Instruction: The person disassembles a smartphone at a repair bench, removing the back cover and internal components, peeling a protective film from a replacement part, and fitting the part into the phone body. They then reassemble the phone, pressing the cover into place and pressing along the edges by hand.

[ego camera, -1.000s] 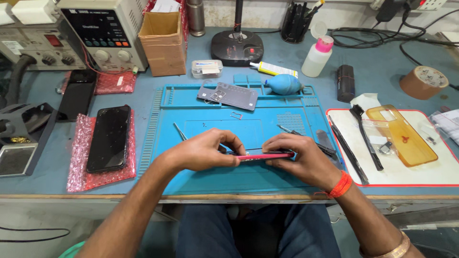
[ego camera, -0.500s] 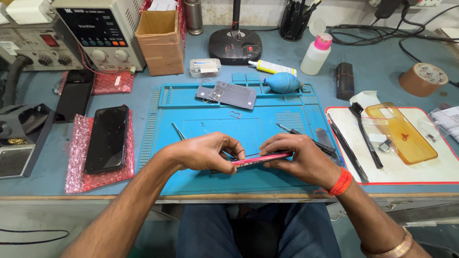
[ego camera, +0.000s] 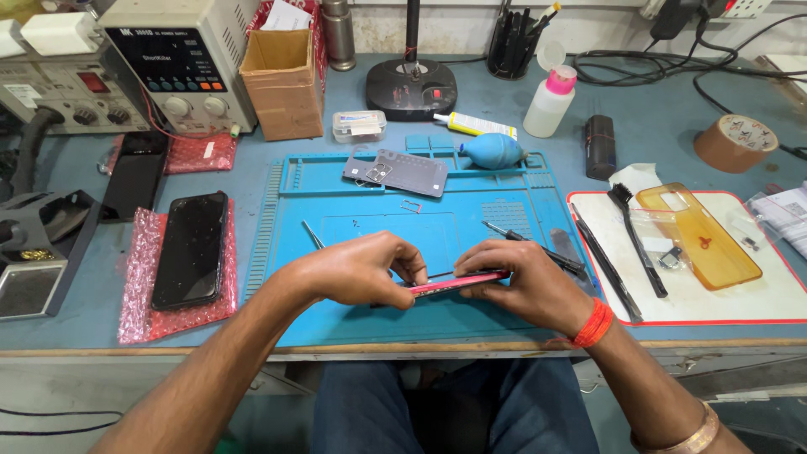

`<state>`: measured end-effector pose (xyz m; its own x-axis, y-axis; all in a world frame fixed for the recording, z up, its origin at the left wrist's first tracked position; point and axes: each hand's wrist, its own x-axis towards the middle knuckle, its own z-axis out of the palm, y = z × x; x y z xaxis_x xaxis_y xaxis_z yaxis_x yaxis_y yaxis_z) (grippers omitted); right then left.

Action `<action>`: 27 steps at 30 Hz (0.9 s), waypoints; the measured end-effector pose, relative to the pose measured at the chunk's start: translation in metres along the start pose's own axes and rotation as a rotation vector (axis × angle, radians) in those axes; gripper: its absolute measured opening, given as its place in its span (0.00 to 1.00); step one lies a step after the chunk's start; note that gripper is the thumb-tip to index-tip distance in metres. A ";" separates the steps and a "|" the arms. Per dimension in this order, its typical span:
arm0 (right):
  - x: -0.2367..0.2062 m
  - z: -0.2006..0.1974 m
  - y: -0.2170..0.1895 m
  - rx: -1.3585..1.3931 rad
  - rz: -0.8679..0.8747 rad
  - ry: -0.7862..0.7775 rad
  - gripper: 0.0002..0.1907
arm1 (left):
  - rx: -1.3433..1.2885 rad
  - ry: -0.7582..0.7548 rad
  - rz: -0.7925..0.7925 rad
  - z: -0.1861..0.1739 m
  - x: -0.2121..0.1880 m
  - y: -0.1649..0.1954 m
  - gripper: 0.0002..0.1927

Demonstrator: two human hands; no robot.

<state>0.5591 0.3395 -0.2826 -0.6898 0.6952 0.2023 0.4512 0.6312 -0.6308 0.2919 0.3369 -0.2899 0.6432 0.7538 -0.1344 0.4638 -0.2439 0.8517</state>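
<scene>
Item in hand: a slim pink phone (ego camera: 458, 282), held edge-on just above the blue work mat (ego camera: 336, 319), near its front border. My left hand (ego camera: 357, 269) is closed on one end of it, my right hand (ego camera: 525, 282) closed on the other, fingers pinched along the thin sides.

Handling, as I judge it: light, stiff, flat, probably fragile on its faces and slick on its edges; best taken by the long side rails, not the faces.

Around the grip:
- beyond it, a grey back panel (ego camera: 402, 172) and blue air blower (ego camera: 492, 151);
- outboard of my right hand, a black screwdriver (ego camera: 538, 246), touching or nearly so, then a white tray (ego camera: 756, 307);
- outboard of my left hand, a black phone (ego camera: 191, 249) on pink bubble wrap (ego camera: 139, 311).

Open room: bare mat between the grip and the grey panel; the table edge lies close on my side.
</scene>
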 end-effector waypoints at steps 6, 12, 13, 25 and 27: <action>-0.001 0.002 0.004 0.002 -0.008 0.036 0.13 | 0.011 0.182 0.029 0.008 -0.015 0.008 0.16; 0.001 0.005 0.005 0.033 0.037 0.069 0.12 | 0.036 0.439 0.025 0.027 -0.029 0.015 0.13; 0.001 0.006 0.004 0.014 0.026 0.082 0.12 | 0.082 0.505 0.084 0.031 -0.031 0.016 0.13; 0.005 0.006 0.006 -0.026 -0.018 0.152 0.12 | 0.040 0.734 0.096 0.048 -0.034 0.003 0.13; 0.006 0.005 0.007 0.016 0.027 0.128 0.12 | -0.041 0.767 0.074 0.052 -0.033 -0.002 0.14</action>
<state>0.5556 0.3463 -0.2898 -0.5991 0.7507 0.2783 0.4586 0.6067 -0.6493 0.3018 0.2811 -0.3138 0.0621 0.9520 0.2997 0.4039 -0.2986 0.8647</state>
